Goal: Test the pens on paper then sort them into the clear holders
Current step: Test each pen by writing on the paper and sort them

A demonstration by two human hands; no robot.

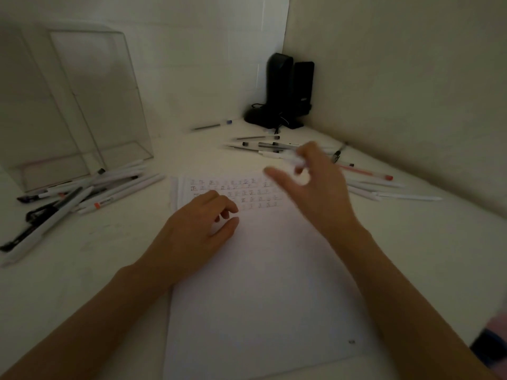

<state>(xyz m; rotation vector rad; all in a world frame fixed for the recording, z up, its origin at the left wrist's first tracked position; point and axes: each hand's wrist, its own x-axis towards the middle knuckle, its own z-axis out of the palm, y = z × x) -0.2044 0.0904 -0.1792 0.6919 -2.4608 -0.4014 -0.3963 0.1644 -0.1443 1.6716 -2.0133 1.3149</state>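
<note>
head view: blurred right hand (310, 182) pinches a slim white pen (291, 159) above the smooth paper (260, 297); left hand (197, 229) rests there, loosely curled; boxy clear holders (82, 105) stand far-left on the table (411, 242).

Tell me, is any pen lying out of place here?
One pen with a blue end lies alone near the back wall, left of the black speakers, apart from the other pens. The left heap lies on the table before the clear holders, not inside them. The right hand grips a white pen.
</note>
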